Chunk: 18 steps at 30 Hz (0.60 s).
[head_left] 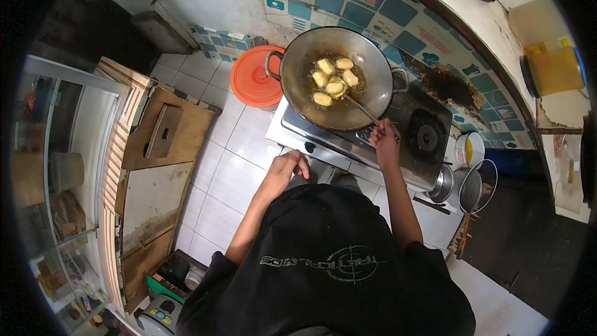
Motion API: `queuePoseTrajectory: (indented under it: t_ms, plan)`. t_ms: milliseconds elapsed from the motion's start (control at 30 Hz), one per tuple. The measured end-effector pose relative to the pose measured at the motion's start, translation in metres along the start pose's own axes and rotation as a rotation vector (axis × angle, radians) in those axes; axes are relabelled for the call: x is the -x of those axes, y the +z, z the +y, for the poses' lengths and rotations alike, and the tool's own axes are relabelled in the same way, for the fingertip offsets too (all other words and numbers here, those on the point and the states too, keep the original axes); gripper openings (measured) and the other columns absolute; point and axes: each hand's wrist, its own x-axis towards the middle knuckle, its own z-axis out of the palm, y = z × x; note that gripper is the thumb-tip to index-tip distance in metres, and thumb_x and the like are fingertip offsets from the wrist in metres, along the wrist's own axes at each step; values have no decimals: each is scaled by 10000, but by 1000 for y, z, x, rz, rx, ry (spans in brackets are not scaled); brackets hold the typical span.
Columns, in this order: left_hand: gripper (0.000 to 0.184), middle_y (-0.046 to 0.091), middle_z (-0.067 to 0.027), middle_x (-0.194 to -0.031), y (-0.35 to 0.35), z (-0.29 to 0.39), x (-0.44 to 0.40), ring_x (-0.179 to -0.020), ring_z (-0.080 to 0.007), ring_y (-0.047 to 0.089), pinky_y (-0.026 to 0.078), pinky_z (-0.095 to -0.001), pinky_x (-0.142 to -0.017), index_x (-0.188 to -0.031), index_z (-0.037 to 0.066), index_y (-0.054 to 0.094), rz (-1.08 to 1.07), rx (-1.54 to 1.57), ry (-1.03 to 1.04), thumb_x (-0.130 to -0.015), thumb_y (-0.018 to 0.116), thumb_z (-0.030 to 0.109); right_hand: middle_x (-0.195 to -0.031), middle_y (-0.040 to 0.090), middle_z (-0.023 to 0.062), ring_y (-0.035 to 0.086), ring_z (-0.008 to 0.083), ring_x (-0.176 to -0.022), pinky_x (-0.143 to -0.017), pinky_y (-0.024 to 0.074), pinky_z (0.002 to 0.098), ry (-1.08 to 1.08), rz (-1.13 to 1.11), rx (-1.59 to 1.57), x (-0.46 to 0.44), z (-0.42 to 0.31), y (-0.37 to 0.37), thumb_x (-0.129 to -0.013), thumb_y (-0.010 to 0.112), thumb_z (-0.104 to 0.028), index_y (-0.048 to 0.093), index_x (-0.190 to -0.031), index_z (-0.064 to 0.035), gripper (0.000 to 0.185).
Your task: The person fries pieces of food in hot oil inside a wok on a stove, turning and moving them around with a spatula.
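Observation:
A wide metal wok (373, 68) with two loop handles sits on the left part of the gas stove (398, 162). Several pale yellow pieces (322, 99) lie in bubbling oil at its middle. My right hand (386, 137) is closed round the handle of a long metal utensil (362, 108), just outside the wok's near right rim. The utensil's far end reaches among the pieces and is partly hidden there. My left hand (289, 169) hangs before the stove's front edge, touching nothing visible, its fingers curled together; whether it holds anything is hidden.
An orange-lidded bucket (254, 81) stands left of the wok. The bare right burner (426, 137) is beside it. Pots and a strainer (477, 186) are right of the stove. A wooden cabinet (158, 180) stands at left; a shelf with a yellow container (556, 71) is upper right.

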Motion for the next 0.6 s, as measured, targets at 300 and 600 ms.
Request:
queuePoseTrajectory:
  t_ms: [300, 600]
  plan:
    - [547, 578, -74, -734, -1, 15, -10, -702, -157, 499, 420, -293, -697, -686, -18, 592, -30, -79, 66, -1012, 259, 268, -616, 387, -7, 375, 77, -560, -523, 307, 248, -375, -167, 640, 37, -13, -9, -997, 458, -320, 440, -702, -51, 400]
    - [546, 573, -80, -748, 6, 18, -12, -705, -162, 505, 422, -296, -697, -685, -19, 588, -31, -57, 44, -1013, 262, 272, -774, 583, 75, 513, 143, -734, -702, 428, 283, -341, -190, 960, 70, -34, -28, -977, 503, -238, 590, -976, 46, 296]
